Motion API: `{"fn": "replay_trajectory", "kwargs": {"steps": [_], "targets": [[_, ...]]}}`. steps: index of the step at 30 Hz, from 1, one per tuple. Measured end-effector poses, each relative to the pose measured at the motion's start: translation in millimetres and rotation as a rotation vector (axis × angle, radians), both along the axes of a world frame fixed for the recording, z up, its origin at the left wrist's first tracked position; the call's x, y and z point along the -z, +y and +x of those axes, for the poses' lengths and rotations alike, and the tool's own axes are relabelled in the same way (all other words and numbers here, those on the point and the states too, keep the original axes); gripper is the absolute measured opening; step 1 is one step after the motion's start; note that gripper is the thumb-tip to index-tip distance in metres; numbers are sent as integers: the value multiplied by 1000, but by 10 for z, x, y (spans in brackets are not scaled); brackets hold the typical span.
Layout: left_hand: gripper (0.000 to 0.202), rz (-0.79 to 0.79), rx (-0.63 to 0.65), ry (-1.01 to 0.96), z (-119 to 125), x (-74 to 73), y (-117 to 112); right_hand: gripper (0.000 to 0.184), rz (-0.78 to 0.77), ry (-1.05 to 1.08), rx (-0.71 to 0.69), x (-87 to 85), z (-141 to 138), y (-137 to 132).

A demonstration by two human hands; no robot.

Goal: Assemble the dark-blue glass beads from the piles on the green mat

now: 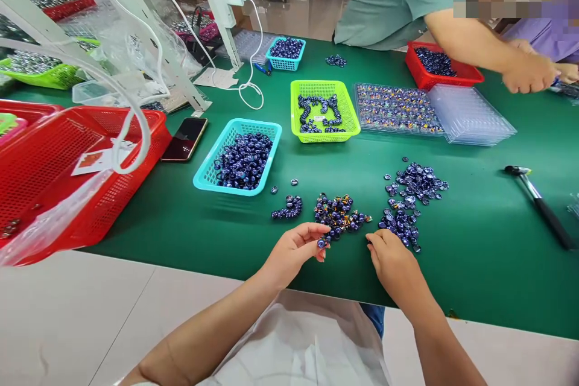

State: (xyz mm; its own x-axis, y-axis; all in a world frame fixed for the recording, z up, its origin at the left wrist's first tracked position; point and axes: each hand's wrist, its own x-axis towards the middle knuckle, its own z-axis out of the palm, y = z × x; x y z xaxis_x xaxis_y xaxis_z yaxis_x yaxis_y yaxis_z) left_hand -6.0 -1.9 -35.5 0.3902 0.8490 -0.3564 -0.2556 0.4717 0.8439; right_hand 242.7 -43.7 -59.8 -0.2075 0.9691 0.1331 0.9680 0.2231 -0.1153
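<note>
Fingers (311,228) of your left hand (292,255) pinched, glossy dark-blue piece (321,243) between their tips, your right hand (394,260) curled, hold unclear

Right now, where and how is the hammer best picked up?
Probably by the black handle of the hammer, right hand coming from above on the near side. The hammer lies flat and slanted: its long, straight handle points toward the near right, its head away to the far left.

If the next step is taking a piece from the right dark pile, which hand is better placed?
Probably the right hand: it is beside that pile; the left hand is farther, holding a dark piece.
</note>
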Motion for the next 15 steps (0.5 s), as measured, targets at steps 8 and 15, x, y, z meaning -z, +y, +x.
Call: {"fn": "replay_trajectory", "kwargs": {"steps": [8, 15], "targets": [[31, -85, -75, -39, -29, -47, 2, 17, 57, 167, 42, 3, -67, -11], [23, -21, -112, -6, 45, -52, -47, 6, -66, 1102, 164, -231, -588, -134]]}}
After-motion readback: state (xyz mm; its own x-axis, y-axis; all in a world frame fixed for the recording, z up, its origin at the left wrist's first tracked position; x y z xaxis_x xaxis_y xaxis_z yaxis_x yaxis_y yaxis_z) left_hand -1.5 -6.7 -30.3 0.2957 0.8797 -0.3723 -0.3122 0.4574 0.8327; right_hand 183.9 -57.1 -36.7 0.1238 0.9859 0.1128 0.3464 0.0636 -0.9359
